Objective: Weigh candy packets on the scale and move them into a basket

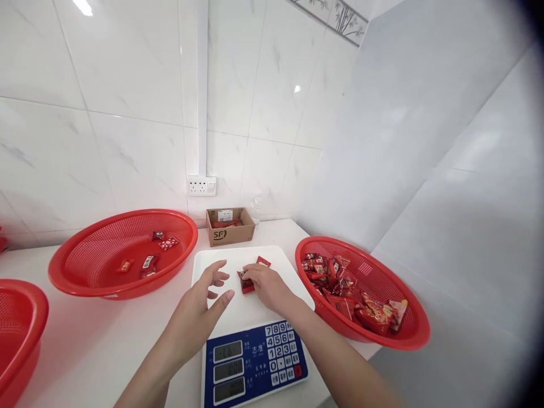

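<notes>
My right hand (266,285) rests on the white platter of a scale (212,263), its fingers pinched on a small red snack packet (245,281). A second red packet (263,262) lies just beyond it on the platter. My left hand (199,309) hovers over the platter's left part with fingers spread, holding nothing. The scale's blue keypad and displays (255,360) face me at the near edge.
A red mesh basket (399,334) at the right holds several red packets. Another red basket (85,272) at the left holds a few packets. A third red basket (17,317) shows at the far left. A small cardboard box (229,229) stands by the tiled wall under a socket (201,185).
</notes>
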`<control>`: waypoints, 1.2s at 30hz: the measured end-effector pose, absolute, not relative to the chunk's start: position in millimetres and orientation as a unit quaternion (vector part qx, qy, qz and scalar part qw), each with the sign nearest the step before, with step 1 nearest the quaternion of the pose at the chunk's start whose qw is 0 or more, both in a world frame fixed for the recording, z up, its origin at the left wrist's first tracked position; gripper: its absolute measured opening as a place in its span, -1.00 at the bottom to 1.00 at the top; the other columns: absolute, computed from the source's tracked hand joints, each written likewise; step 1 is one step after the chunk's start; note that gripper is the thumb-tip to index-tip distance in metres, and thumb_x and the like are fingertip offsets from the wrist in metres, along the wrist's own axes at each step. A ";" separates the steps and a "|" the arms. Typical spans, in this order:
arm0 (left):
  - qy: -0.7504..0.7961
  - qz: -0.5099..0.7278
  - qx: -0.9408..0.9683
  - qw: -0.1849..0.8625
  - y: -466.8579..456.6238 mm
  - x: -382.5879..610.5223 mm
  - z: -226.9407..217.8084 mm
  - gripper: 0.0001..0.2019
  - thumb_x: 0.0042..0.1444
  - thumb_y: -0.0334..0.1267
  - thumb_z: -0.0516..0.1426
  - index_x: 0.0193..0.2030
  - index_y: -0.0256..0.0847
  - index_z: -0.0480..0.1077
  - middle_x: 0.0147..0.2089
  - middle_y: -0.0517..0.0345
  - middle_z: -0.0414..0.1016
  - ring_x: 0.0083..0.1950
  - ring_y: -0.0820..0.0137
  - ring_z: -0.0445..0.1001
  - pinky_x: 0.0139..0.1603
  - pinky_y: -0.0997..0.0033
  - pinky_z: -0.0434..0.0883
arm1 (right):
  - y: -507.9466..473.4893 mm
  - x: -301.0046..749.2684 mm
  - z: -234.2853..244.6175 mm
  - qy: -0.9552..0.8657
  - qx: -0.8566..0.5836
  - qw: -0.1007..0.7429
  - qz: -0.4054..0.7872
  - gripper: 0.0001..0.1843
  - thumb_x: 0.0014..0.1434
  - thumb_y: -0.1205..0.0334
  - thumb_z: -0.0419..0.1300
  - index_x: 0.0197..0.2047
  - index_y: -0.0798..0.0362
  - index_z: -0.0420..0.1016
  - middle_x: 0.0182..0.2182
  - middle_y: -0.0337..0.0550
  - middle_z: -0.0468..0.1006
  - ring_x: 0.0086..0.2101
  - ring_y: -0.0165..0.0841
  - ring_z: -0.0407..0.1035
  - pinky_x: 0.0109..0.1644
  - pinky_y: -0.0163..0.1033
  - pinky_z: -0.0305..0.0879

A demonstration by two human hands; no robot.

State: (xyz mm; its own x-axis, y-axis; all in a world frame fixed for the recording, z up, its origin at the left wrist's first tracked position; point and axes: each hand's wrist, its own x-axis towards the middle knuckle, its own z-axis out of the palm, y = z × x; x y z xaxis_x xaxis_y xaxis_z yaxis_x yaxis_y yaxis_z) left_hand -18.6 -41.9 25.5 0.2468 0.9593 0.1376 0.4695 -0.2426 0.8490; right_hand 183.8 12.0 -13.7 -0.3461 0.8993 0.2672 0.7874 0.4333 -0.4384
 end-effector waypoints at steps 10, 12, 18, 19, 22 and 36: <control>0.502 0.344 0.702 0.370 -43.5 -21.8 28.4 -0.49 0.18 0.00 -0.02 0.26 0.01 0.04 0.07 0.00 0.39 -0.06 0.24 0.44 -0.04 0.15 0.38 | 22.2 226.7 -5.0 -0.797 -0.571 0.166 0.107 -0.60 0.20 0.40 -0.03 0.06 0.05 0.41 0.04 -0.03 0.44 0.03 -0.25 0.31 0.09 -0.15 0.21; 0.505 0.337 0.701 0.375 -44.0 -21.7 29.6 -0.49 0.19 -0.01 -0.03 0.27 0.02 0.02 0.08 0.01 0.38 -0.05 0.24 0.43 -0.02 0.14 0.36 | 17.7 224.8 -4.2 -0.780 -0.598 0.156 0.094 -0.63 0.23 0.34 -0.04 0.06 0.07 0.40 -0.01 0.02 0.45 -0.03 -0.20 0.34 0.01 -0.12 0.24; 0.502 0.321 0.709 0.377 -44.2 -21.2 29.7 -0.48 0.20 -0.02 -0.03 0.28 0.05 -0.02 0.09 0.05 0.37 -0.04 0.26 0.41 0.01 0.13 0.34 | 12.0 212.5 -2.6 -0.758 -0.635 0.135 0.068 -0.74 0.21 0.27 0.03 -0.08 0.05 0.46 -0.14 0.01 0.42 -0.08 -0.16 0.33 -0.11 -0.13 0.24; 0.502 0.320 0.711 0.375 -44.1 -21.4 29.4 -0.48 0.20 -0.02 -0.03 0.28 0.06 -0.03 0.09 0.05 0.37 -0.04 0.26 0.41 0.01 0.13 0.34 | 11.9 211.4 -2.8 -0.760 -0.633 0.134 0.070 -0.74 0.20 0.27 0.04 -0.08 0.05 0.46 -0.13 0.00 0.42 -0.07 -0.16 0.32 -0.10 -0.13 0.25; 0.499 0.320 0.718 0.365 -44.2 -22.4 29.1 -0.48 0.20 -0.02 -0.03 0.28 0.04 -0.03 0.08 0.04 0.38 -0.03 0.26 0.42 0.00 0.14 0.35 | 11.1 209.3 -2.0 -0.765 -0.625 0.132 0.078 -0.70 0.20 0.30 0.03 -0.03 0.05 0.45 -0.09 0.01 0.42 -0.06 -0.16 0.32 -0.08 -0.12 0.26; 0.491 0.323 0.735 0.338 -44.2 -22.3 27.7 -0.48 0.19 -0.04 -0.02 0.28 0.00 0.01 0.04 0.02 0.43 -0.05 0.26 0.46 -0.06 0.21 0.40 | 10.3 188.9 -13.5 -0.834 -0.524 0.128 0.113 -0.52 0.23 0.26 0.04 0.23 -0.07 0.26 0.25 -0.02 0.18 0.25 -0.12 -0.02 0.25 0.06 -0.03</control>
